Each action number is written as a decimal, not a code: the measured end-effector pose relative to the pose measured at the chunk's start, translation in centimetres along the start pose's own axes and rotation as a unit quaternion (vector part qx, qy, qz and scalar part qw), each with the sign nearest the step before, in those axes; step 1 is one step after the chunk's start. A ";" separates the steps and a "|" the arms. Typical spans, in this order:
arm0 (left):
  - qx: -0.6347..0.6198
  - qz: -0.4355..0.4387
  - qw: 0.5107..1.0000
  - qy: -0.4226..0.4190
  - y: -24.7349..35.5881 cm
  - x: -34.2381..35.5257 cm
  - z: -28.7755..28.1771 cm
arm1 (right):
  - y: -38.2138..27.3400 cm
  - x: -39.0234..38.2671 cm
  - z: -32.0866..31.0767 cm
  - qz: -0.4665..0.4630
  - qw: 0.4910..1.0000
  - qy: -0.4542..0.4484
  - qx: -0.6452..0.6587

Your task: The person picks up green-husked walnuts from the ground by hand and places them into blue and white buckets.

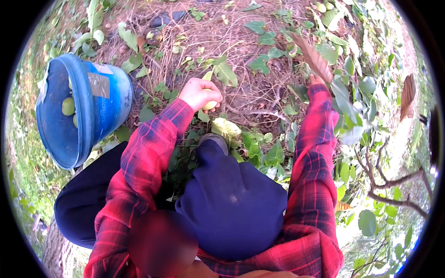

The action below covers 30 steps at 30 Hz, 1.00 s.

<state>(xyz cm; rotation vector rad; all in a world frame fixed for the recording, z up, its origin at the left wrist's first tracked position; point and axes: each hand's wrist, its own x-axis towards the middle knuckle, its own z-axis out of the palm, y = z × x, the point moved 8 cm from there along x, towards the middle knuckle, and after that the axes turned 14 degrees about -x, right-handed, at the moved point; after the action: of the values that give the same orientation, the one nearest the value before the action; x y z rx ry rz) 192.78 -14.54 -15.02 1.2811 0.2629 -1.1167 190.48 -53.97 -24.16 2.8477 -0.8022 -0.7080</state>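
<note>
My left hand point(202, 95) is closed around a round pale green fruit point(210, 105), low over the ground in front of my knee. To its left, a blue bucket point(107, 111) lies tipped on its side with its mouth facing left. Several similar green fruits point(68, 106) rest inside the bucket. My right hand point(317, 80) reaches out at the right among the leaves. A large dry brown leaf point(313, 59) covers most of it, so its fingers and anything in them are hidden.
A yellowish crumpled leaf point(225, 128) lies by my shoe point(215, 138). Dry grass, twigs and green leaves point(262, 60) cover the ground. More green fruits point(321, 7) lie at the far right. A bare branch point(398, 183) reaches in at the right, and a trunk point(56, 248) stands at lower left.
</note>
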 end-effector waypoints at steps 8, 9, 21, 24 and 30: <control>-0.055 -0.019 0.997 0.047 -0.9 -0.3 -1.3 | 0.5 -0.5 -0.3 0.180 0.978 0.031 0.104; -0.063 -0.012 0.996 0.063 -0.5 -0.8 -1.9 | -1.3 -2.4 -3.8 0.111 0.974 0.151 0.128; -0.116 0.008 0.993 0.006 1.0 -1.1 -0.2 | -11.3 -18.9 -15.5 -0.255 0.149 -0.222 0.929; -0.113 0.000 0.993 0.019 0.9 -1.8 1.0 | -19.4 -21.0 -18.0 -0.260 0.338 -0.270 0.863; -0.091 0.043 0.995 0.025 0.7 -2.8 -1.4 | -36.0 -30.4 -31.6 -0.565 0.504 -0.129 0.640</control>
<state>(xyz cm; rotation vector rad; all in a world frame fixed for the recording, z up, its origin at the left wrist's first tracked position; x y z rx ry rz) 192.54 -11.96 -13.02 1.1483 0.3363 -0.9664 199.07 -8.39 8.49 4.4321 1.7142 -0.6962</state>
